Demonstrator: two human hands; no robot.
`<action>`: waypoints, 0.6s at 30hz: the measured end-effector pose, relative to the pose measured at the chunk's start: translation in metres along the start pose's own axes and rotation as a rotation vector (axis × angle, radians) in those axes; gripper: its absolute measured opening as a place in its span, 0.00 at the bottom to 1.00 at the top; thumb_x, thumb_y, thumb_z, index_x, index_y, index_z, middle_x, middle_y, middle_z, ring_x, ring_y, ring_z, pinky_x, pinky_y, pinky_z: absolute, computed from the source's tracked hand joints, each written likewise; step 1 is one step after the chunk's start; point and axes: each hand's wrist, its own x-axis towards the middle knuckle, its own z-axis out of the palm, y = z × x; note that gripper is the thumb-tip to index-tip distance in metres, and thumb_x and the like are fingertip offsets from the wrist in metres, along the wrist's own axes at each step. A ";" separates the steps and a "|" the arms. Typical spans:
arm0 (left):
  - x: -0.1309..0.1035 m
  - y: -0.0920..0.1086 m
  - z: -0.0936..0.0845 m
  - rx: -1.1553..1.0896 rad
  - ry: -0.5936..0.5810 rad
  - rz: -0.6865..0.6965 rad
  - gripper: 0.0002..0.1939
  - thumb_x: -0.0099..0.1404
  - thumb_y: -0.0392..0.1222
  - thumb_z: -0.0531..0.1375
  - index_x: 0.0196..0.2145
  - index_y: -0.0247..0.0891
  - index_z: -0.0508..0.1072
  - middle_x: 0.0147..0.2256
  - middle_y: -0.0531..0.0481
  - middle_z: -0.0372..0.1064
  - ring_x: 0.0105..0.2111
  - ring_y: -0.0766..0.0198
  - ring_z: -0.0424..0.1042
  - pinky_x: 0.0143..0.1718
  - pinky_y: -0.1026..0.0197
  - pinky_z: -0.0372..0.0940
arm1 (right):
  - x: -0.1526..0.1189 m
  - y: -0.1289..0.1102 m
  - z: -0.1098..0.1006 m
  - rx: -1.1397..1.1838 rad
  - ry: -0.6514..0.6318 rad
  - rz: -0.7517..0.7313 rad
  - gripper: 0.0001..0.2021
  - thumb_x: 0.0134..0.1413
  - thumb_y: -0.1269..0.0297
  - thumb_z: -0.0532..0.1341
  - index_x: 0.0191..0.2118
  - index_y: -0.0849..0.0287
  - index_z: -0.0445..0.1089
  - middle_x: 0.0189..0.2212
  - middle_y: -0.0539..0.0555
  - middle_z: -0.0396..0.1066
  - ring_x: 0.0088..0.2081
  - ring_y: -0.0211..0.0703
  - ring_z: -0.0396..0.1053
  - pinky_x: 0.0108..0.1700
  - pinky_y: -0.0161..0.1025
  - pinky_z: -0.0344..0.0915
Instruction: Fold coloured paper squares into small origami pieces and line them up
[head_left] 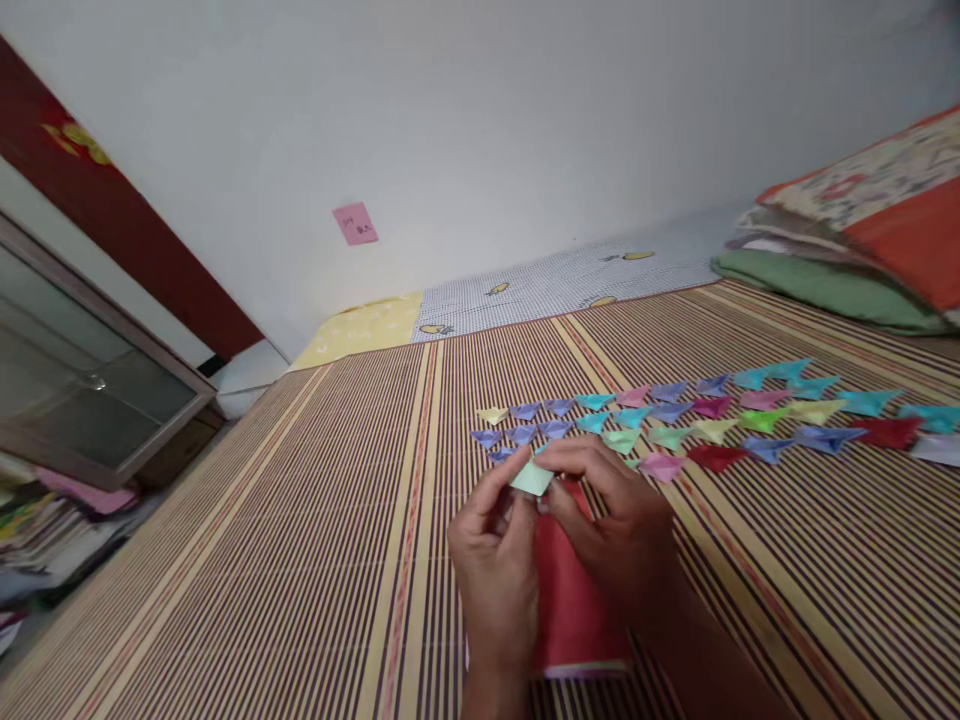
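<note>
Pale green folded paper sits just below and right of the centre of the frame, pinched between the fingertips of both hands. The left hand grips its left side, with the fingers curled and the thumb near its lower edge; the right hand holds its right side, the index finger reaching over the top corner. The folded paper is small and a little blurred, but it looks like a diamond with a crease down its face.

Under the hands lies a red pad, possibly a book or a stack of sheets, with a pale edge showing at the bottom. It rests on a striped mat that fills the lower part of the frame. Beyond the hands and off to the right, small origami pieces lie in uneven rows, coloured blue, turquoise, pink, yellow, green, dark red and pale lilac.

At the far edge of the mat are a yellow cloth and a checked cloth with yellow motifs. Folded bedding, green, orange and floral, is piled at upper right. A pink note is on the white wall, and a glass-paned cabinet stands at left.
</note>
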 end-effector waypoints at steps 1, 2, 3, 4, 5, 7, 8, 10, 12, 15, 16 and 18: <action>0.000 0.000 0.000 -0.017 0.004 -0.005 0.14 0.63 0.35 0.66 0.46 0.47 0.84 0.46 0.49 0.83 0.48 0.58 0.80 0.52 0.59 0.73 | 0.000 0.001 0.000 0.005 0.006 -0.005 0.11 0.60 0.78 0.58 0.41 0.55 0.72 0.38 0.53 0.76 0.44 0.44 0.75 0.46 0.42 0.72; 0.001 0.000 0.000 -0.027 0.011 -0.009 0.14 0.62 0.35 0.67 0.45 0.47 0.85 0.45 0.49 0.83 0.47 0.59 0.81 0.51 0.59 0.73 | -0.001 0.001 0.001 0.011 0.008 -0.009 0.11 0.61 0.78 0.58 0.41 0.55 0.72 0.39 0.53 0.75 0.44 0.44 0.75 0.47 0.42 0.72; 0.002 -0.001 0.000 -0.033 0.016 -0.016 0.14 0.61 0.35 0.67 0.44 0.46 0.85 0.45 0.49 0.83 0.47 0.59 0.81 0.50 0.60 0.74 | -0.001 0.002 0.001 0.016 0.006 -0.011 0.11 0.61 0.78 0.58 0.41 0.55 0.72 0.39 0.53 0.75 0.44 0.44 0.75 0.47 0.42 0.72; 0.003 -0.001 0.000 -0.039 0.023 -0.021 0.13 0.61 0.35 0.67 0.43 0.46 0.85 0.44 0.48 0.84 0.46 0.59 0.81 0.49 0.60 0.74 | -0.001 0.003 0.001 0.018 0.002 -0.015 0.11 0.60 0.78 0.59 0.41 0.55 0.71 0.39 0.53 0.75 0.45 0.45 0.75 0.47 0.43 0.72; 0.003 -0.001 0.000 -0.044 0.028 -0.025 0.12 0.61 0.36 0.68 0.42 0.46 0.85 0.44 0.48 0.84 0.45 0.59 0.81 0.48 0.61 0.75 | -0.001 0.004 0.002 0.016 -0.007 -0.017 0.10 0.60 0.78 0.59 0.42 0.55 0.71 0.40 0.54 0.74 0.45 0.45 0.74 0.48 0.43 0.72; 0.005 -0.001 0.000 -0.054 0.040 -0.033 0.11 0.60 0.36 0.68 0.41 0.46 0.86 0.43 0.48 0.84 0.44 0.59 0.82 0.47 0.61 0.75 | -0.001 0.006 0.002 0.009 -0.033 -0.022 0.10 0.60 0.78 0.60 0.42 0.56 0.72 0.40 0.54 0.74 0.45 0.45 0.73 0.47 0.43 0.71; 0.005 -0.001 0.000 -0.060 0.042 -0.037 0.11 0.60 0.36 0.68 0.40 0.46 0.86 0.42 0.48 0.84 0.44 0.59 0.82 0.47 0.61 0.75 | -0.001 0.007 0.002 0.008 -0.042 -0.024 0.10 0.60 0.78 0.60 0.42 0.56 0.72 0.39 0.54 0.73 0.45 0.45 0.73 0.47 0.43 0.71; 0.005 -0.002 -0.001 -0.065 0.039 -0.040 0.11 0.59 0.36 0.68 0.40 0.45 0.86 0.42 0.48 0.84 0.44 0.58 0.82 0.47 0.60 0.75 | -0.001 0.008 0.001 0.009 -0.047 -0.028 0.09 0.60 0.78 0.60 0.42 0.57 0.72 0.38 0.54 0.73 0.44 0.45 0.73 0.46 0.42 0.71; 0.005 -0.004 -0.001 -0.068 0.039 -0.041 0.11 0.59 0.36 0.69 0.40 0.44 0.86 0.42 0.47 0.84 0.44 0.58 0.82 0.47 0.60 0.75 | -0.001 0.008 0.001 0.015 -0.036 -0.030 0.10 0.60 0.78 0.59 0.41 0.57 0.72 0.38 0.54 0.72 0.44 0.45 0.73 0.45 0.41 0.70; 0.005 -0.006 -0.002 -0.091 0.044 -0.056 0.09 0.60 0.37 0.69 0.39 0.42 0.86 0.39 0.46 0.84 0.41 0.58 0.82 0.44 0.61 0.75 | -0.001 0.008 0.001 0.044 -0.042 -0.023 0.11 0.60 0.79 0.59 0.41 0.56 0.73 0.38 0.53 0.72 0.43 0.43 0.72 0.45 0.40 0.70; 0.006 -0.007 -0.003 -0.099 0.045 -0.060 0.09 0.60 0.37 0.69 0.39 0.41 0.86 0.38 0.46 0.84 0.40 0.58 0.82 0.42 0.62 0.75 | 0.000 0.007 0.001 0.058 -0.052 -0.013 0.11 0.60 0.79 0.59 0.40 0.56 0.74 0.38 0.53 0.71 0.43 0.43 0.72 0.45 0.39 0.70; 0.007 -0.009 -0.004 -0.104 0.050 -0.058 0.08 0.59 0.37 0.69 0.38 0.41 0.86 0.36 0.46 0.84 0.37 0.60 0.82 0.39 0.64 0.75 | 0.001 0.008 0.001 0.081 -0.075 0.006 0.11 0.59 0.80 0.59 0.40 0.56 0.74 0.38 0.53 0.71 0.43 0.42 0.72 0.45 0.39 0.69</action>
